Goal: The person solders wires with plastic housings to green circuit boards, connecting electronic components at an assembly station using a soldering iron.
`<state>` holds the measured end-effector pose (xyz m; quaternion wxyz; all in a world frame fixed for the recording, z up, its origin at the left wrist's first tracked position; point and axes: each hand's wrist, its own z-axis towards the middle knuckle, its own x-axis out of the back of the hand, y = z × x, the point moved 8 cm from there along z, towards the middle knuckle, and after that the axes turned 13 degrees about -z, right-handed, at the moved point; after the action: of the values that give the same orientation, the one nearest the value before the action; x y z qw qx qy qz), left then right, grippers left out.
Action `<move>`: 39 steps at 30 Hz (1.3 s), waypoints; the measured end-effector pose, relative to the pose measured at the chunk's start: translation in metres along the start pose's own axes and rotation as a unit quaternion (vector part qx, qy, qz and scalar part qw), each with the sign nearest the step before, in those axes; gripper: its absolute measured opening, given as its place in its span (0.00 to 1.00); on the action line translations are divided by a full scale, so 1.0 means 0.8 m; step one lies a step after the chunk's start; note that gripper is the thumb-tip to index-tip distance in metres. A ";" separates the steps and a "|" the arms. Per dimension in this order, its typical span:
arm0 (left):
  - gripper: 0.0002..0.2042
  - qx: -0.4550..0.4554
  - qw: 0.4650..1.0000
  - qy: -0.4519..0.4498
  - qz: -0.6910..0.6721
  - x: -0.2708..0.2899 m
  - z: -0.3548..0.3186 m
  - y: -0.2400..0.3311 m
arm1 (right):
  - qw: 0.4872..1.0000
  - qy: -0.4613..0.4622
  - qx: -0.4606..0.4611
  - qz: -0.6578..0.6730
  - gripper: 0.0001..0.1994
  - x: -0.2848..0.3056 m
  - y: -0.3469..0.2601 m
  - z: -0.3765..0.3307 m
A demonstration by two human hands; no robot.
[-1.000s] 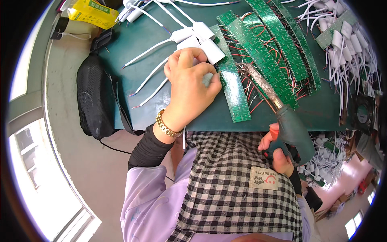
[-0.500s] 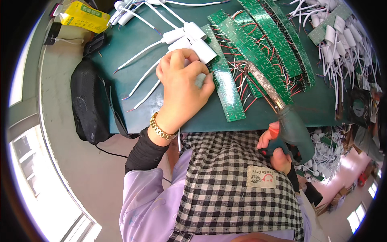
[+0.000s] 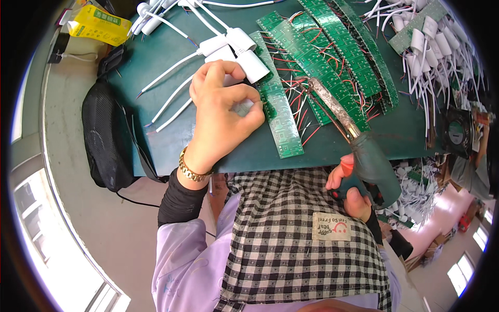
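My left hand [image 3: 223, 106] is over the table, its fingers curled round a white plastic housing [image 3: 241, 107] that is mostly hidden. A white cable end [image 3: 210, 185] shows below my left wrist, past the table edge. Just beyond the fingers lie several white housings [image 3: 252, 66] with cable tails. Beside the thumb is the nearest green circuit board strip [image 3: 283, 119]. My right hand [image 3: 351, 190] grips a dark green soldering gun [image 3: 375, 164] with a red trigger, fingers near the trigger. Its tip points at the red and white wires [image 3: 297, 99] between the boards.
More green board strips [image 3: 343, 47] overlap to the right. A heap of white cabled housings [image 3: 439, 52] lies at the far right. A black case [image 3: 106, 135] sits on the left, with a yellow package [image 3: 99, 25] behind it. The table edge [image 3: 260, 166] runs before my apron.
The whole view has shifted, moving the scene slightly left. My left hand has opened a wider ring between thumb and forefinger. The soldering gun stays near the same wires.
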<state>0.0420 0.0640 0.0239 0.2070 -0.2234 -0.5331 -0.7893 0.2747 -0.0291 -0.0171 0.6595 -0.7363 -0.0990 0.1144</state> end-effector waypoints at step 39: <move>0.07 -0.017 0.997 -0.002 0.069 -0.009 0.003 0.007 | 0.991 -0.113 -0.023 -0.066 0.24 -0.017 0.012 0.003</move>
<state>0.0510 0.0648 0.0245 0.2558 -0.2649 -0.5035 -0.7815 0.2612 -0.0320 -0.0265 0.6334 -0.7252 -0.2236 0.1514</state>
